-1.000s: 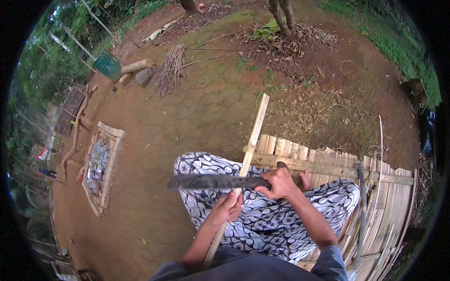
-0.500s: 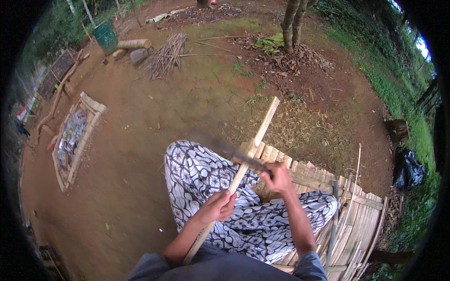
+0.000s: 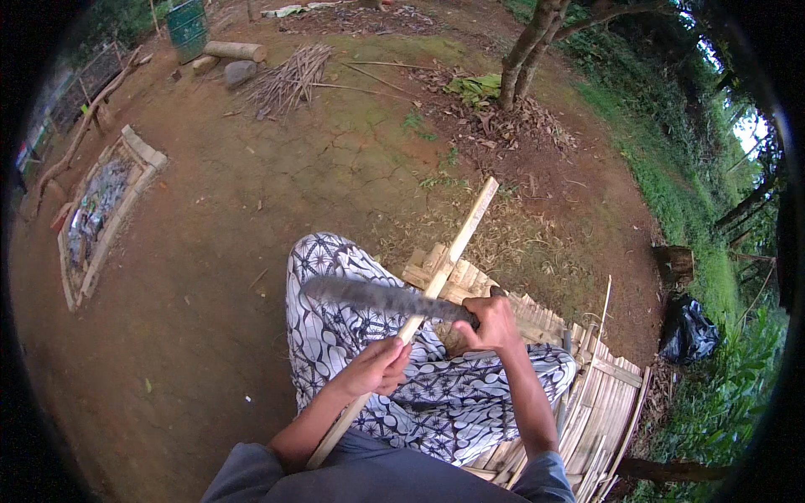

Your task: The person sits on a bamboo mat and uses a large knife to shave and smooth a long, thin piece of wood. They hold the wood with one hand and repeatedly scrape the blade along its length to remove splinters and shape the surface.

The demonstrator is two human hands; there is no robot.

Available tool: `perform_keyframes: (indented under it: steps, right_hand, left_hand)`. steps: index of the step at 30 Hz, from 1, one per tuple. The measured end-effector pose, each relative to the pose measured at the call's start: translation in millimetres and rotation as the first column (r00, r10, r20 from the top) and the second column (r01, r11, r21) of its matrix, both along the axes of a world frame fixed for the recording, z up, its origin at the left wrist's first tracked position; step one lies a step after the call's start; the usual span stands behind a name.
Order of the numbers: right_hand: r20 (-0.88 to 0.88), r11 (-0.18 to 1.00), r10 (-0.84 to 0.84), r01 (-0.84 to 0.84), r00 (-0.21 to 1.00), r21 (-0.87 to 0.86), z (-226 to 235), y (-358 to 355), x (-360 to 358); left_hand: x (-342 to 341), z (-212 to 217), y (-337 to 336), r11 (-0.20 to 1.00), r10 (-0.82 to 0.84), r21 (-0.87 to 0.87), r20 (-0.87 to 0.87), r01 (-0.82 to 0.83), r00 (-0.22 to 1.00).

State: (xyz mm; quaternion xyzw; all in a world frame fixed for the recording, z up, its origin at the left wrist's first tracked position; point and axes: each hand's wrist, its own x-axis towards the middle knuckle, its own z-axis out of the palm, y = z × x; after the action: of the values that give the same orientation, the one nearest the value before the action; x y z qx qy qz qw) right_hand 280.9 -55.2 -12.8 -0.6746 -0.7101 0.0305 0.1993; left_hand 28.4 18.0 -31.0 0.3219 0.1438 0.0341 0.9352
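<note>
Bare brown earth surrounds a bamboo platform point(image 3: 587, 402) where the left hand point(image 3: 377, 369) grips a stiff, probably light bamboo strip point(image 3: 457, 243) across patterned trousers point(image 3: 335, 335) while the right hand point(image 3: 490, 323) clenches a heavy-looking machete point(image 3: 377, 298) by its handle, blade laid on the strip.

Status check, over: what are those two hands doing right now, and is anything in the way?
Left hand grips bamboo strip. Right hand grips machete, blade laid across the strip. Patterned lap right beneath; nothing else blocking.

A black plastic bag point(image 3: 688, 331) lies on the ground at right, beside a stump point(image 3: 675, 261).
</note>
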Motion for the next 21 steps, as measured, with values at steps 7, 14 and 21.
perform_keyframes:
  steps: [7, 14, 21]
  right_hand:
    - [-0.127, 0.953, -0.303, 0.302, 0.944, -0.03, 14, -1, 43]
    - [0.223, 0.999, -0.022, 0.012, 0.975, 0.048, 61, -12, -23]
    - [0.141, 0.987, -0.159, 0.154, 0.977, 0.046, 74, -14, -14]
  left_hand:
    - [-12, 14, 1, 0.997, 0.013, 0.08, 0.043, -0.017, 0.999]
    - [-8, 26, -4, 0.991, -0.012, 0.131, 0.067, 0.004, 0.998]
    - [-9, 28, -4, 0.99, -0.006, 0.142, 0.063, -0.003, 0.998]
